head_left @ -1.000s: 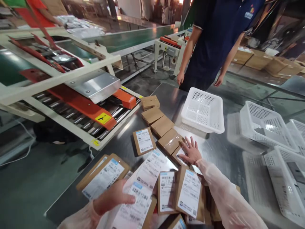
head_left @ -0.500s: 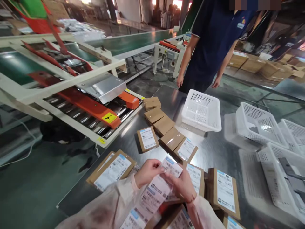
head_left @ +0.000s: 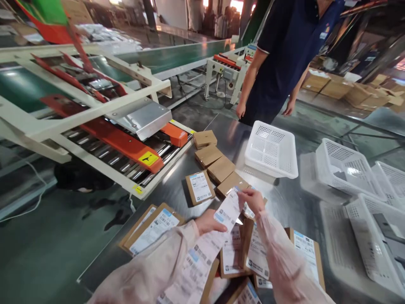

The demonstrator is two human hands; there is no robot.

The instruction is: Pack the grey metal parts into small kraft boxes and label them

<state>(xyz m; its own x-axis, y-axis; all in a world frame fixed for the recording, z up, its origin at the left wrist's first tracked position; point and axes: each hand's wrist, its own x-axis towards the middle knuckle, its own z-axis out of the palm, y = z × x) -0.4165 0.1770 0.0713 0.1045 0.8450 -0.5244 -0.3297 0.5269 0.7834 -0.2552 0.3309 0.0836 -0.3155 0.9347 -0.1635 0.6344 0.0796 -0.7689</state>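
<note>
A long strip of printed shipping labels [head_left: 207,249] runs from below my view up toward the middle of the table. My left hand [head_left: 209,222] is closed on the strip, its thumb lying across the labels. At the strip's upper end, my right hand [head_left: 254,201] pinches the corner of a label between thumb and fingers. Beneath my hands lie several labelled cardboard boxes [head_left: 257,249], partly covered by my sleeves. Beyond them, a row of plain boxes [head_left: 221,169] extends toward the far edge, and one labelled box [head_left: 200,187] sits to its left.
A white perforated basket [head_left: 271,148] stands at the back, and more baskets [head_left: 344,169] are on the right, one holding dark flat items. A roller conveyor [head_left: 152,152] with orange guides borders the left. A person in a dark shirt [head_left: 278,63] stands across the steel table [head_left: 171,190].
My right hand has moved up and right to the strip's end, and my left hand has shifted slightly right. More of the strip is uncovered between them.
</note>
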